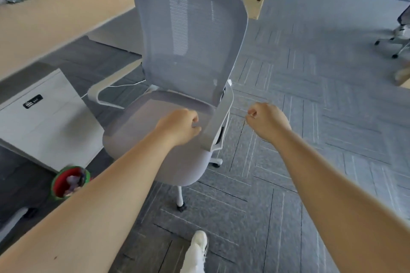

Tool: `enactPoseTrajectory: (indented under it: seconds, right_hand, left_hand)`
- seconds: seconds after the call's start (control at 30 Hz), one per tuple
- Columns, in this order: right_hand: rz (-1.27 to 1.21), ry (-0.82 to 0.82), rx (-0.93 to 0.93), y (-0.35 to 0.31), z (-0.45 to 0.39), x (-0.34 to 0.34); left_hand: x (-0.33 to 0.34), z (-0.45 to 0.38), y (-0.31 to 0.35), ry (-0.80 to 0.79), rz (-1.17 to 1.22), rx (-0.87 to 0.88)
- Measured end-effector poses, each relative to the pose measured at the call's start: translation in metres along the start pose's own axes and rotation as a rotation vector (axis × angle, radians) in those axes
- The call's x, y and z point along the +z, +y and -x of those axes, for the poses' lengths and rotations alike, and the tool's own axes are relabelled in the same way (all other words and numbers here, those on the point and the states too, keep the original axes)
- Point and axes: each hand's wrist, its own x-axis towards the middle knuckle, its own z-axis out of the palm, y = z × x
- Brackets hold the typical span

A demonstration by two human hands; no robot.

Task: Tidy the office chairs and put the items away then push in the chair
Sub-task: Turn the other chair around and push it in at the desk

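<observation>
Two bare hands reached toward a grey mesh office chair (pixel 177 86) on the carpet.

The left hand (pixel 180 125) hovered over the seat, fingers curled loosely shut around nothing, just beside the chair's near armrest (pixel 218 119). The right hand (pixel 267 121) hung on the other side of that armrest, also curled closed and holding nothing. Left of the left forearm stood a white drawer cabinet (pixel 42 115) under the desk (pixel 44 22), with a red-and-green bin (pixel 69 182) below.

Bright, even daylight; soft shadow under chair seat (pixel 155 139) on carpet (pixel 310 117). Motion blur throughout, worst at red bin (pixel 69 182). Wide-angle bending at edges.
</observation>
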Motion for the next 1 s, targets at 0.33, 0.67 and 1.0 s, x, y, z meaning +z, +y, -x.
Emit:
enactPoseTrajectory:
  seconds: [0.33,0.67,1.0]
  right_hand:
    - [-0.039,0.044,-0.024,0.029,-0.18,-0.058]
    - [-0.03,0.006,-0.121,0.075,-0.342,-0.101]
    - [0.0,-0.185,-0.46,0.112,-0.489,-0.125]
  left_hand:
    - [-0.055,-0.18,0.045,0.126,0.084,-0.113]
    - [-0.094,-0.327,0.136,0.343,0.26,-0.187]
    - [-0.101,-0.439,0.187,0.694,0.538,-0.708]
